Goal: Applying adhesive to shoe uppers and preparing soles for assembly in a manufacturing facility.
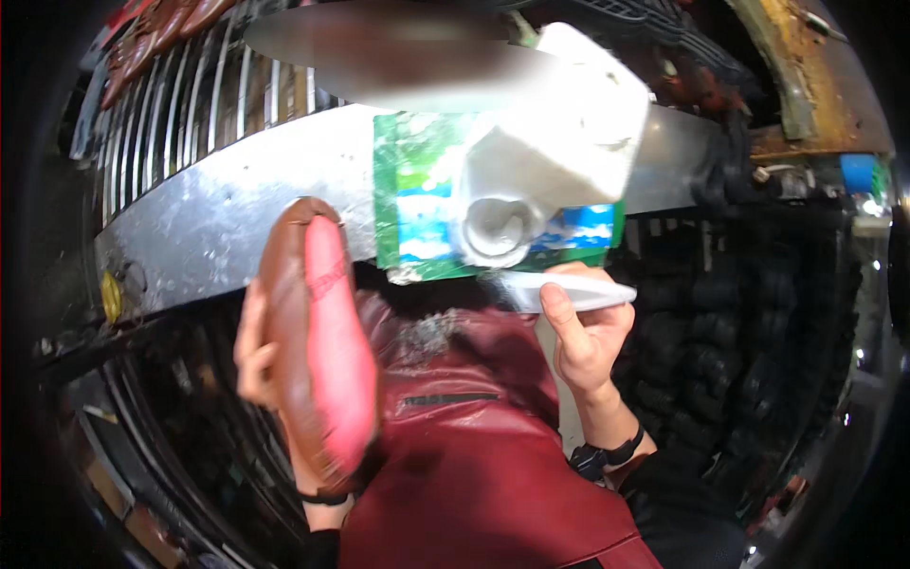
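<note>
A brown leather shoe (282, 313), its pink underside (334, 351) facing up, is in my left hand (254, 356). The shoe stands nearly upright in view, and my fingers wrap round its left side, partly hidden behind it. My right hand (590, 337) is closed on a white-handled brush (597, 295), thumb on top, with its blurred bristle end pointing left. Just beyond the brush, a white plastic container (578, 123) with a round opening (498, 232) rests on a green and blue printed sheet (387, 190). Brush and shoe are apart.
The sheet lies on a metal work surface (199, 232). Behind it at the left, a slatted metal rack (204, 104) carries brown shoes (156, 47). Dark stacked items (711, 322) fill the right side. A maroon apron (474, 455) covers my front.
</note>
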Tool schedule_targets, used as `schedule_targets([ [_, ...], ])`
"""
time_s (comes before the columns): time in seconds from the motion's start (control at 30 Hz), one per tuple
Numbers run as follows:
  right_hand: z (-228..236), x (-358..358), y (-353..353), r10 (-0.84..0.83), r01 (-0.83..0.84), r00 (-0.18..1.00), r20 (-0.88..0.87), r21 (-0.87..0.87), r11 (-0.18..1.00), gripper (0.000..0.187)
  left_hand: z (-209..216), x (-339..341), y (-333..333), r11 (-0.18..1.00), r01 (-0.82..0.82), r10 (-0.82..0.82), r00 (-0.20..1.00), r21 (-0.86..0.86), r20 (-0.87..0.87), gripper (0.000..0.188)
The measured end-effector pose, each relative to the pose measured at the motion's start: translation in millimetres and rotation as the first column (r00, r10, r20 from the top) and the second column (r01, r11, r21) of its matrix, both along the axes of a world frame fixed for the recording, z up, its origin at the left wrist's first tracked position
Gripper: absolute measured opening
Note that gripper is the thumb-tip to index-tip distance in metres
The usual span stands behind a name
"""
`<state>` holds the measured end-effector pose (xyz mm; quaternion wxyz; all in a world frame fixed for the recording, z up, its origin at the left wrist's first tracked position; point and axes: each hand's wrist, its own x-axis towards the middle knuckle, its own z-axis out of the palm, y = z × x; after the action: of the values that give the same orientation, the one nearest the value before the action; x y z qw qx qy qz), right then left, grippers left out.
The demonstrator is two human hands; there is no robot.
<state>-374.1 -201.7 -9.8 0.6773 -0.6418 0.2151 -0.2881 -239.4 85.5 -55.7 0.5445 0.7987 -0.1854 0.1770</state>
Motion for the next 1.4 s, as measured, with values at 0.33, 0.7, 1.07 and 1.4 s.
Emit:
schedule_targets([
  [0.33,-16,98,65,0.411,-0.427,0.903,0.126,0.375,0.823,0.013,-38,16,31,0.866,0.093,-0.279,0.905,0.491,0.322,0.033],
  [0.7,-38,198,55,0.339,-0.324,0.93,-0.139,0.119,0.939,0.014,-40,19,33,0.889,0.153,-0.321,0.881,0.432,0.348,0.03],
  [1.07,-1,73,68,0.583,-0.549,0.812,-0.022,0.309,0.776,0.014,-34,25,29,0.9,0.107,-0.291,0.869,0.422,0.4,0.026],
  [1.4,39,3,77,0.894,-0.756,0.446,0.044,-0.515,0.403,0.029,-20,25,20,0.901,0.104,-0.289,0.868,0.421,0.404,0.032],
])
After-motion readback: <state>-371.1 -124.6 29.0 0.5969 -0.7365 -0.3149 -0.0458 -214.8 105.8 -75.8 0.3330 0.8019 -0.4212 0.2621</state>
